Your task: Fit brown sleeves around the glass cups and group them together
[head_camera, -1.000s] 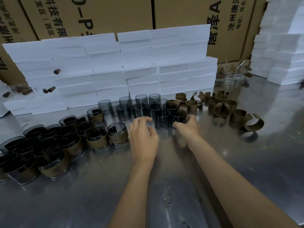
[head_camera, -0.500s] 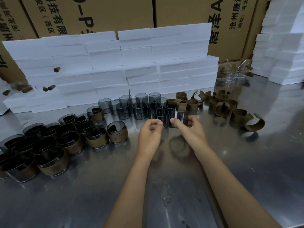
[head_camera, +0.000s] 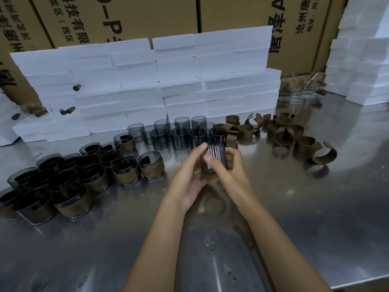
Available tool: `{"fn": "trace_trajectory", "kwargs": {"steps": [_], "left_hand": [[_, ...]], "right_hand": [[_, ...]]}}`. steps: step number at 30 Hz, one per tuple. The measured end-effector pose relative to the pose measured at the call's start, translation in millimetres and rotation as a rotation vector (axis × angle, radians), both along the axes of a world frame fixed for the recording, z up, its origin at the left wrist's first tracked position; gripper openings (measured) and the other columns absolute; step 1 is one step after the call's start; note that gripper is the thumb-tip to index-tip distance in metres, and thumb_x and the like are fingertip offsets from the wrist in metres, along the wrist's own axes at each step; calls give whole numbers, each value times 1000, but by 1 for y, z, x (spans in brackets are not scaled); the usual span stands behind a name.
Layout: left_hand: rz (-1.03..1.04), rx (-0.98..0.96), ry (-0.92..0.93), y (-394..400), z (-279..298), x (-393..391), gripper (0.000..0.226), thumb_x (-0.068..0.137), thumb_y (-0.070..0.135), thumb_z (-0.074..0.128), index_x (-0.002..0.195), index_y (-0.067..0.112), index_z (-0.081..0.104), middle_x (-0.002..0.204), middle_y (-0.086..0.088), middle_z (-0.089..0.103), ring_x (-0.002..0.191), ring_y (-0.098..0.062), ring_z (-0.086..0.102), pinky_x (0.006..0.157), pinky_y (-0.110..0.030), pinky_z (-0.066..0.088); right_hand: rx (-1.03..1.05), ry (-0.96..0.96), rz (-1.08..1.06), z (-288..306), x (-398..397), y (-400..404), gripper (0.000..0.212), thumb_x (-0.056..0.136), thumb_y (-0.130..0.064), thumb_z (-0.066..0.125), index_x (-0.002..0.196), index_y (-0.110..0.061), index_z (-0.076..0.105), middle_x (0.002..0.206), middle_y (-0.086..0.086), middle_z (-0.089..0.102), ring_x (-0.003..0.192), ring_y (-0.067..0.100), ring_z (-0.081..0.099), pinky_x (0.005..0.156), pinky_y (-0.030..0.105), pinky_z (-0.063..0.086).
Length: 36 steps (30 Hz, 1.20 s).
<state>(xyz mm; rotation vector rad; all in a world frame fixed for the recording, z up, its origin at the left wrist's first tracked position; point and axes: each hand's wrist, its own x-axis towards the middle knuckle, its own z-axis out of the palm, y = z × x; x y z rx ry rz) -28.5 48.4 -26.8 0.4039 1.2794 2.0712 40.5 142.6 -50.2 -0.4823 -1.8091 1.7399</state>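
Nearest, at the bottom of the frame, two bare forearms reach up across the steel worktop (head_camera: 315,218), which reflects them dimly. At mid-frame the two hands meet around one dark ribbed glass cup (head_camera: 214,158), held tilted above the worktop. The left hand (head_camera: 187,175) cradles it from the left, its fingers reaching up along the glass. The right hand (head_camera: 229,165) grips it from the right, its thumb lying across the near face and its fingers curled behind. Whether a sleeve is already on this cup cannot be told.

To the left, from mid-frame down to the lower left edge, stands a tight group of sleeved cups (head_camera: 63,182), each with a brown band round its lower half and dark glass above. Just beyond the hands, in the centre, a cluster of bare cups (head_camera: 179,138) stands upright, close together. To their right, spreading toward the right edge, loose brown sleeves (head_camera: 284,133) lie scattered, some curled shut, some sprung open. Farther back on the right a few clear glasses (head_camera: 299,98) stand, hard to make out.

Behind it all, white foam blocks (head_camera: 147,81) are stacked like a wall across the upper middle, more at the upper right, with cardboard boxes (head_camera: 147,15) printed in black along the top.
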Motion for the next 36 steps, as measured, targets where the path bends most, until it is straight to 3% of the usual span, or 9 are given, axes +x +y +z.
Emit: {"fn": "trace_trajectory", "kwargs": {"steps": [3, 7, 13, 16, 19, 22, 26, 30, 36], "left_hand": [[-62, 20, -34, 1, 5, 5, 62, 94, 43, 61, 133, -5, 62, 131, -28, 65, 123, -39, 63, 80, -38, 61], [-42, -33, 1, 7, 4, 4, 51, 95, 43, 61, 120, -1, 66, 103, -16, 73, 97, -27, 69, 81, -38, 61], [82, -174, 137, 10, -2, -2, 51, 99, 43, 59, 119, -2, 71, 91, -10, 73, 73, -15, 69, 62, -27, 53], [83, -296, 265, 11, -5, 0, 47, 91, 57, 67, 105, 14, 79, 84, -2, 74, 74, -13, 65, 66, -28, 42], [116, -225, 268, 10, -6, 2, 40, 88, 48, 75, 108, 15, 79, 92, -2, 76, 76, -8, 68, 65, -20, 48], [239, -168, 267, 9, -6, -2, 26, 91, 33, 75, 106, 11, 72, 96, -3, 72, 77, -8, 66, 59, -17, 50], [305, -223, 302, 9, -8, -3, 25, 99, 28, 66, 111, 5, 67, 106, -13, 72, 89, -19, 67, 65, -24, 56], [309, -223, 234, 7, -4, -2, 34, 103, 32, 61, 115, 1, 70, 110, -19, 75, 93, -26, 70, 69, -31, 59], [94, -277, 270, 7, -1, 5, 45, 87, 68, 65, 98, 29, 84, 107, -7, 79, 105, -26, 75, 94, -45, 59]], "right_hand": [[-123, 18, 36, 5, 4, 5, 90, 61, -77, 66, 135, -27, 57, 125, -6, 69, 115, 8, 66, 86, 20, 54], [-62, -15, 131, 7, 6, 7, 65, 73, -80, 60, 120, -37, 70, 109, -17, 77, 105, -3, 69, 89, 23, 51], [-15, -50, 34, 4, 3, 3, 80, 70, -96, 47, 125, -41, 64, 109, -23, 73, 98, -16, 64, 77, 7, 46], [44, -72, -26, -3, -3, 5, 85, 77, -89, 29, 138, -36, 56, 127, -14, 68, 117, 2, 63, 94, 20, 45], [66, -89, -69, -6, -5, 8, 86, 83, -81, 17, 144, -32, 56, 133, -6, 65, 113, 3, 62, 85, 7, 41], [-13, -33, -49, -11, -8, 9, 69, 102, -64, 21, 132, -21, 65, 110, 7, 76, 87, 12, 76, 69, 19, 59], [-46, -16, -145, -13, -10, 12, 44, 112, -35, 31, 122, -10, 67, 105, 12, 74, 92, 28, 75, 87, 51, 61], [-19, -9, -179, -9, -4, 12, 24, 105, -43, 51, 111, -24, 66, 99, -4, 74, 95, 18, 72, 91, 51, 58], [-44, -63, -51, -2, -2, 7, 79, 73, -81, 63, 132, -29, 58, 117, -10, 71, 106, 6, 67, 96, 43, 58]]}}
